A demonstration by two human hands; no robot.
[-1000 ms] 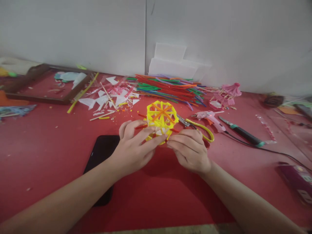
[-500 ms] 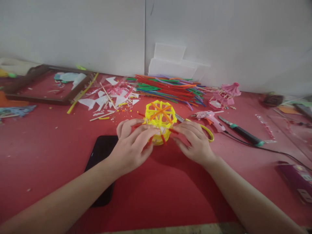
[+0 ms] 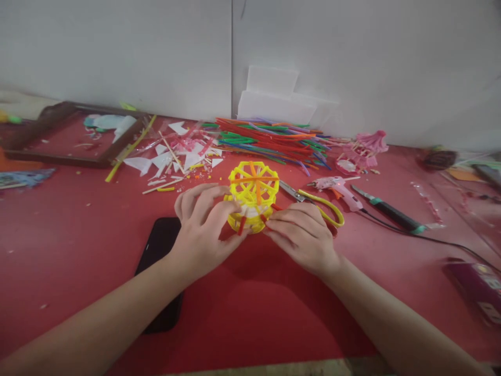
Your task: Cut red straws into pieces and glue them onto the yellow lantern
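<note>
A small yellow craft model (image 3: pixel 270 183) with a round, spoked upper part stands at the middle of the red table, facing me. Orange strips cross over its spokes, and short red pieces stick out from its lower part. On its left side my left hand (image 3: pixel 205 224) grips it, fingers curled around the lower edge with the thumb beneath. My right hand (image 3: pixel 303 235) has its fingers closed at the lower right, by a red piece (image 3: pixel 276 207); its fingertips touch the model. A pair of scissors (image 3: pixel 332 211) with yellow handles lies right behind my right hand.
Right of the scissors lie a pink glue gun (image 3: pixel 342 193) with a cord and a green-and-black cutter (image 3: pixel 395 215). A black phone (image 3: pixel 162 245) is partly under my left arm. Behind are colored pipe cleaners (image 3: pixel 266 143), scraps (image 3: pixel 172 156) and a brown frame (image 3: pixel 58 156).
The round part has turned, so its orange cross now stands upright instead of diagonal. My right hand has moved in closer to the lower right, uncovering more of the scissors.
</note>
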